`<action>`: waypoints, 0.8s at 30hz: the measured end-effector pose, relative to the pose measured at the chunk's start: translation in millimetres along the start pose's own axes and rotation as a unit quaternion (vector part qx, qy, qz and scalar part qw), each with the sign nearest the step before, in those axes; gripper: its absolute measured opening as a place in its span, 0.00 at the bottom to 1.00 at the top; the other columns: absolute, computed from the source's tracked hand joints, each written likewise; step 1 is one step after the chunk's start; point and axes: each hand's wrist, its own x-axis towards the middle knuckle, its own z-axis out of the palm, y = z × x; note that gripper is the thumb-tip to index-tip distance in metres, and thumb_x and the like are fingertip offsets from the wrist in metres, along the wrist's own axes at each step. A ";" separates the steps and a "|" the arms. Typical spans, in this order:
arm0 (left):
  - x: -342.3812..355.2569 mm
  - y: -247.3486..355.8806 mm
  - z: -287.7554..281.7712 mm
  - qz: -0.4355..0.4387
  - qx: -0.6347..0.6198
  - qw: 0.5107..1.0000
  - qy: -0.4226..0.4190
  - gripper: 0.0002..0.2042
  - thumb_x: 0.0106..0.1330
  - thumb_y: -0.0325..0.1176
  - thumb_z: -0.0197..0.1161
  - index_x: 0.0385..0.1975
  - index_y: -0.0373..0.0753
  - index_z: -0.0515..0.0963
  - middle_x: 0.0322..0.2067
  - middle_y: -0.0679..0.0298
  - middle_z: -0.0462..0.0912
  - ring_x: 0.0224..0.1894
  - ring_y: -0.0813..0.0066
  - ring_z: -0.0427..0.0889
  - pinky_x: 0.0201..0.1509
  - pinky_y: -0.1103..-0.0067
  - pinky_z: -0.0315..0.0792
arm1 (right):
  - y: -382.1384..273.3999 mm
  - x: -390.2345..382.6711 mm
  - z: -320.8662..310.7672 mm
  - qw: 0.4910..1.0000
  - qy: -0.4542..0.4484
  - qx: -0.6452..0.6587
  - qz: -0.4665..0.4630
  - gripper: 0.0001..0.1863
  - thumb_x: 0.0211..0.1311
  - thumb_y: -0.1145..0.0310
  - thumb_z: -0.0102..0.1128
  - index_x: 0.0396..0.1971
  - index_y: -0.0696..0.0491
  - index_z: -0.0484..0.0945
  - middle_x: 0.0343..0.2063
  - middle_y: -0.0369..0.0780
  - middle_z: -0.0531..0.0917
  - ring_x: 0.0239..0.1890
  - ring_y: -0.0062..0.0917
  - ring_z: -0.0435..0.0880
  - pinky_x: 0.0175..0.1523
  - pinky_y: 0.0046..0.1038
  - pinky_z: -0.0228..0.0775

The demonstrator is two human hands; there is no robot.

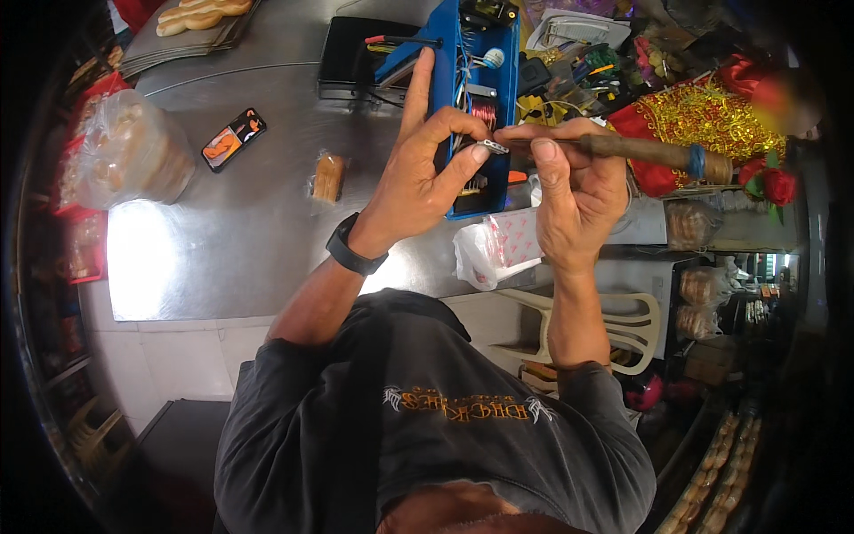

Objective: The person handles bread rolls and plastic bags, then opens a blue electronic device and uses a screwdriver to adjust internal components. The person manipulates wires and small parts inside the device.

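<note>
Two hands meet above the steel table (267, 231), over a blue device (485, 98) with its wiring exposed. My left hand (418, 182), a black wristband (353, 249) on its wrist, pinches a small metal piece (492, 146) between thumb and forefinger, index finger raised toward 12 o'clock. My right hand (574, 191) is closed on a brown-handled tool (623, 149), its shaft running toward 3 o'clock and its tip touching the metal piece, or nearly so; the contact is too small to tell. At 9 o'clock from the hands lie a wrapped snack (327, 177) and a phone (233, 139); further out stands a clear bag of bread (133, 151). A white plastic bag (498, 249) sits at 6 o'clock, just below the right hand.
</note>
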 end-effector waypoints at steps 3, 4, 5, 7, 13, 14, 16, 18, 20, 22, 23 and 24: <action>3.7 2.9 3.5 0.011 0.013 1.000 0.018 0.06 0.70 0.34 0.66 0.42 0.42 0.82 0.77 0.32 0.38 0.81 0.49 0.49 0.73 0.65 0.60 | -2.6 -1.5 -3.3 1.000 0.015 -0.019 0.010 0.08 0.72 0.80 0.60 0.46 0.61 0.73 0.42 0.47 0.86 0.44 0.23 0.85 0.52 0.25 0.77; 3.8 3.3 4.0 0.016 0.024 0.999 0.016 0.06 0.70 0.34 0.66 0.41 0.42 0.82 0.77 0.33 0.38 0.80 0.49 0.49 0.73 0.65 0.60 | -3.3 -2.6 -4.9 0.999 0.016 -0.028 0.012 0.08 0.71 0.80 0.61 0.46 0.61 0.74 0.42 0.47 0.86 0.44 0.23 0.85 0.52 0.24 0.77; 3.7 3.6 4.1 0.020 0.035 0.999 0.014 0.06 0.69 0.33 0.66 0.41 0.42 0.82 0.77 0.33 0.37 0.80 0.49 0.50 0.73 0.65 0.61 | -3.6 -4.0 -6.7 0.999 0.017 -0.038 0.014 0.08 0.71 0.80 0.61 0.46 0.61 0.75 0.43 0.47 0.86 0.44 0.23 0.85 0.52 0.24 0.77; 4.3 4.3 4.3 0.030 0.047 0.998 0.014 0.05 0.69 0.33 0.67 0.41 0.42 0.83 0.77 0.34 0.37 0.80 0.48 0.51 0.73 0.65 0.61 | -4.2 -6.7 -8.2 0.999 0.024 -0.043 0.019 0.07 0.70 0.80 0.63 0.45 0.61 0.76 0.43 0.47 0.87 0.44 0.23 0.85 0.52 0.23 0.77; 3.9 6.8 7.2 0.042 0.053 0.998 0.016 0.05 0.67 0.31 0.68 0.41 0.44 0.83 0.78 0.36 0.36 0.80 0.44 0.49 0.75 0.63 0.58 | -8.3 -15.2 -14.8 0.992 0.020 -0.126 0.000 0.08 0.66 0.78 0.67 0.42 0.61 0.79 0.43 0.46 0.88 0.45 0.26 0.86 0.51 0.26 0.77; 4.4 7.5 7.2 0.047 0.061 0.997 0.017 0.05 0.67 0.31 0.68 0.41 0.44 0.83 0.78 0.37 0.36 0.80 0.43 0.49 0.75 0.63 0.58 | -7.8 -16.7 -15.5 0.991 0.018 -0.130 -0.006 0.08 0.66 0.78 0.67 0.41 0.61 0.80 0.42 0.46 0.88 0.45 0.27 0.86 0.51 0.27 0.77; 5.0 8.6 7.5 0.054 0.072 0.996 0.017 0.06 0.66 0.30 0.69 0.41 0.44 0.83 0.78 0.37 0.36 0.80 0.42 0.48 0.76 0.62 0.57 | -8.6 -19.7 -15.7 0.990 0.019 -0.139 -0.011 0.07 0.65 0.78 0.67 0.40 0.61 0.80 0.42 0.46 0.88 0.46 0.28 0.87 0.52 0.28 0.78; 5.2 9.4 7.3 0.057 0.080 0.995 0.014 0.06 0.65 0.30 0.69 0.41 0.44 0.83 0.78 0.37 0.36 0.80 0.40 0.47 0.76 0.61 0.56 | -10.3 -23.4 -13.5 0.989 0.026 -0.149 -0.005 0.06 0.65 0.78 0.67 0.39 0.61 0.81 0.42 0.46 0.88 0.47 0.29 0.87 0.53 0.29 0.78; 5.5 10.8 7.7 0.057 0.075 0.995 0.014 0.06 0.66 0.30 0.69 0.40 0.44 0.83 0.78 0.37 0.36 0.80 0.40 0.47 0.76 0.61 0.56 | -9.5 -24.1 -13.1 0.990 0.027 -0.139 -0.008 0.05 0.65 0.79 0.67 0.39 0.61 0.81 0.42 0.46 0.88 0.48 0.30 0.87 0.53 0.30 0.78; 6.0 10.7 7.9 0.058 0.074 0.995 0.014 0.06 0.66 0.30 0.69 0.40 0.44 0.83 0.78 0.37 0.37 0.80 0.40 0.47 0.76 0.61 0.56 | -9.6 -23.8 -12.0 0.989 0.025 -0.142 -0.017 0.05 0.64 0.80 0.67 0.38 0.61 0.81 0.42 0.46 0.88 0.48 0.30 0.87 0.54 0.30 0.78; 5.7 10.4 8.0 0.059 0.076 0.995 0.014 0.06 0.66 0.30 0.69 0.40 0.44 0.83 0.78 0.37 0.37 0.80 0.40 0.48 0.76 0.61 0.56 | -10.4 -23.9 -11.1 0.988 0.022 -0.148 -0.024 0.05 0.64 0.80 0.66 0.38 0.61 0.81 0.42 0.46 0.88 0.48 0.31 0.88 0.54 0.31 0.78; 5.7 9.9 8.4 0.061 0.077 0.995 0.012 0.06 0.66 0.30 0.69 0.40 0.44 0.83 0.78 0.37 0.37 0.80 0.40 0.48 0.76 0.61 0.56 | -10.5 -24.1 -10.7 0.987 0.021 -0.155 -0.032 0.05 0.64 0.81 0.66 0.38 0.61 0.81 0.42 0.46 0.88 0.48 0.31 0.88 0.54 0.31 0.79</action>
